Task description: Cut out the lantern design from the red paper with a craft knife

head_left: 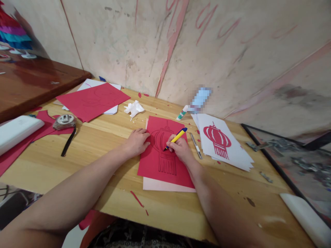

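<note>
A sheet of red paper (147, 165) with a black-outlined lantern drawing lies on the table in front of me, over a white sheet (165, 185). My right hand (181, 148) is closed round a yellow pen (178, 135) with a blue end, its tip at the lower middle of the lantern body. My left hand (137, 141) rests at the red sheet's left edge, fingers loosely extended and holding nothing. Just right of the red sheet lies a utility knife (196, 146). Further right, white sheets (235, 155) carry a red cut-paper lantern (216, 136).
A glue stick (182, 113) and crumpled tissue (134, 108) lie behind the red sheet. On the left are another red sheet (90, 100), a tape measure (64, 121) and a white case (19, 132). Red scraps (137, 198) lie near the front edge. A black-framed panel (284, 172) stands right.
</note>
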The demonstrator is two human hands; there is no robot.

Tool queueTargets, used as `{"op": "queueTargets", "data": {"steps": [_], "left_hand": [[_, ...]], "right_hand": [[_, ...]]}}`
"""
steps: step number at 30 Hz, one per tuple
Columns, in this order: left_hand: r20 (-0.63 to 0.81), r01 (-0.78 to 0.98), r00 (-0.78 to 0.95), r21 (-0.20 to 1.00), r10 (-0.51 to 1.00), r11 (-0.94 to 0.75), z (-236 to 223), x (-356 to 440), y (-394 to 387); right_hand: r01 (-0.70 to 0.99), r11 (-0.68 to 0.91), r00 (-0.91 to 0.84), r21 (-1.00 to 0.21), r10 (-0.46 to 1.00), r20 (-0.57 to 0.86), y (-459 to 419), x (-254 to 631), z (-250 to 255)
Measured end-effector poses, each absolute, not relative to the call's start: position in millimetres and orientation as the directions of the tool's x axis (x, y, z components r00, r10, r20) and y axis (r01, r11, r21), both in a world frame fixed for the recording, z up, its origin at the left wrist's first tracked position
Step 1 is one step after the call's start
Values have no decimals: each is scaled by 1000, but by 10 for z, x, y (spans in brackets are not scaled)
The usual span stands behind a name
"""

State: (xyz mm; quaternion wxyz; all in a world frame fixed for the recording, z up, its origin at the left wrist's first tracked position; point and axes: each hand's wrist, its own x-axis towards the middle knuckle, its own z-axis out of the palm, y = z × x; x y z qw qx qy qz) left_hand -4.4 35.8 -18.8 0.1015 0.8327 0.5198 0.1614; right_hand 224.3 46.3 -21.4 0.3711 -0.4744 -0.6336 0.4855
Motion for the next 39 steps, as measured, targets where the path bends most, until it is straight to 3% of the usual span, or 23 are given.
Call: {"op": "queueTargets", "data": {"steps": [22,39], "left_hand": [[155,832,420,327,894,-447,-170,-52,368],[195,817,425,338,884,-467,-207,-64,379]], "right_hand": [[139,78,-232,-987,972,44,505,2263,-295],[189,69,-281,-980,960,13,489,2249,-260]]}}
